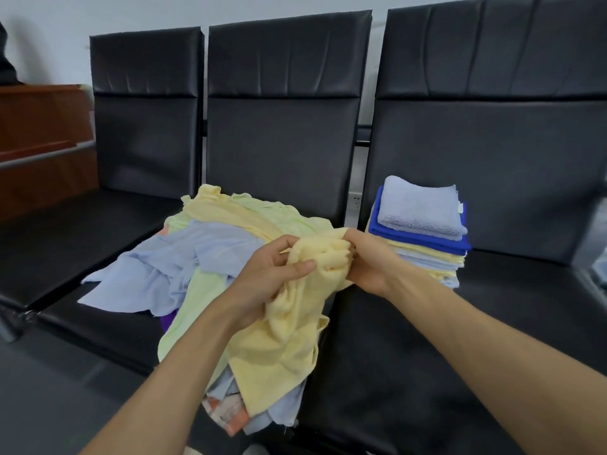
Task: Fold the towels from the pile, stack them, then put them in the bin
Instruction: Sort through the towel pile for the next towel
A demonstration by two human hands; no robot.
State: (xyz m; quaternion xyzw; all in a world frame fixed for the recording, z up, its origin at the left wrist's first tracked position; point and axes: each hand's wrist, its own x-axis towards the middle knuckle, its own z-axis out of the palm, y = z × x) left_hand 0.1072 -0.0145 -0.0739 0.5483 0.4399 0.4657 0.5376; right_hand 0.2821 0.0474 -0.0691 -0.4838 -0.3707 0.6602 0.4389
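A crumpled yellow towel point(289, 330) hangs between my two hands above the middle seat. My left hand point(269, 274) grips its bunched top from the left, thumb over the cloth. My right hand point(368, 261) pinches the same bunch from the right. Under and behind it lies the loose pile of towels point(184, 257) in pale blue, light green and yellow, spilling over the seat's front edge. On the right seat stands a neat stack of folded towels point(423, 224), with a pale blue one on top and a dark blue one beneath it. No bin is in view.
Three black padded seats point(492, 307) stand in a row with tall backs. A brown wooden cabinet point(42, 136) with a metal rail is at the far left. The dark floor runs along the bottom left.
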